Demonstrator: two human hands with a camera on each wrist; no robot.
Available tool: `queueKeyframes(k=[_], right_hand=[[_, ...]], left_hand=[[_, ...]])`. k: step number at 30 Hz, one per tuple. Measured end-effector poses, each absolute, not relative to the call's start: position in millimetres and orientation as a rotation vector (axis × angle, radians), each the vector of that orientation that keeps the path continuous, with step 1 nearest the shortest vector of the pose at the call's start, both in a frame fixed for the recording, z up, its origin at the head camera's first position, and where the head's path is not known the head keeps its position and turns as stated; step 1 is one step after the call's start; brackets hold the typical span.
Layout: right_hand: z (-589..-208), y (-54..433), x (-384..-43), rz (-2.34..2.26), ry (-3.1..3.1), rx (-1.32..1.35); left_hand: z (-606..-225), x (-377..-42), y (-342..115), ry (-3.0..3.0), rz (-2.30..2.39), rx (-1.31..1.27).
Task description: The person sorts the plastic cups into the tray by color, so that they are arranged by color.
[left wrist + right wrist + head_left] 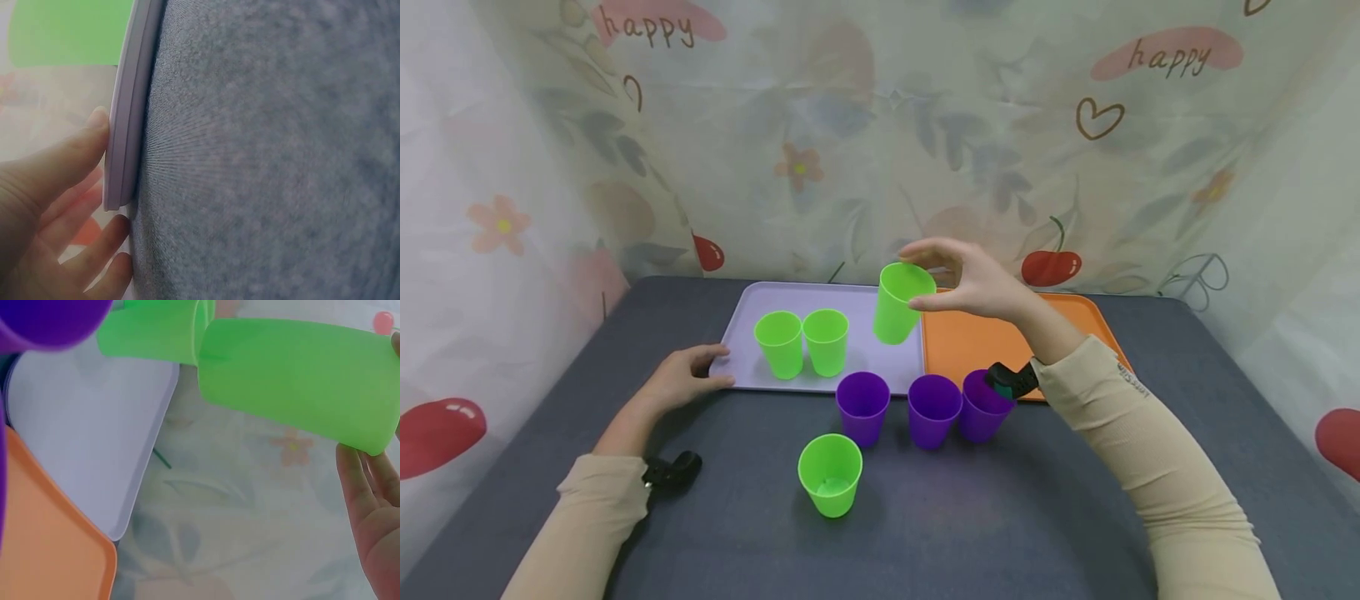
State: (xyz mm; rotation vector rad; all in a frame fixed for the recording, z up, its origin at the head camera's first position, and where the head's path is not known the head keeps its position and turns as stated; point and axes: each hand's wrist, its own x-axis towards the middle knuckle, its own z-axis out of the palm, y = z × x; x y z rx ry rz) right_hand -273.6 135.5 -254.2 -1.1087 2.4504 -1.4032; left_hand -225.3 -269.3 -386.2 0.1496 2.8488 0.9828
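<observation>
The right hand (973, 282), its grip pinching a lime-green cup (897, 315), hangs above a lavender tray (898, 364) near the surface's (985, 533) far edge. The left hand (679, 382) grips its near-left corner. Two green cups (782, 348) stand there; three purple cups (933, 423) and another green cup (832, 493) stand closer to the near edge.

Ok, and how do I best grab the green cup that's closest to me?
I'd pinch the green cup just below its rim, coming from the left: it stands upright and widens upward, and its left side looks free, while the nearest purple cup stands behind, slightly right.
</observation>
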Motion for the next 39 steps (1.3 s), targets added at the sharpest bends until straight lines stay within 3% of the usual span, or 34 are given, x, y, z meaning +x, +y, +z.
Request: queueKeyframes(k=[15,39], right_hand=[[-264,118,-305,-1.216,2.482,-1.058],[-281,97,-327,-0.95,2.411,-1.091]], left_hand=[[-388,-225,-272,2.857,1.006,0.181],[-387,-224,-271,2.847,1.013,0.166]])
